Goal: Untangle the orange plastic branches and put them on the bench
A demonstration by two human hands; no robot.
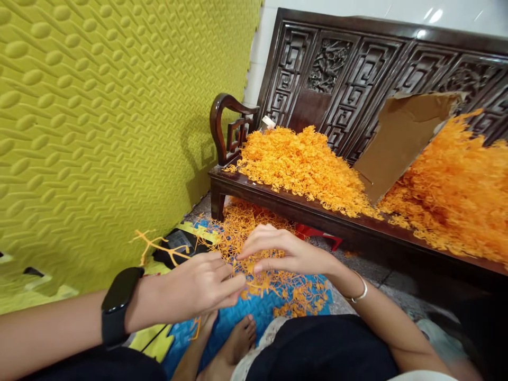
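Observation:
My left hand (198,288), with a black watch on its wrist, and my right hand (283,251), with a thin bracelet, meet over a tangle of orange plastic sprigs (262,283) in front of my lap. The fingers of both hands are curled and pinch at the same orange piece. A loose orange sprig (159,246) sticks out to the left of my left hand. More orange sprigs lie on the blue foam mat (262,312) beneath my hands.
A dark carved wooden bench (317,211) stands ahead, heaped with orange plastic pieces (305,164) and a leaning sheet of cardboard (400,137). A yellow textured foam wall (99,132) rises on the left. A black object (177,246) lies on the floor by it.

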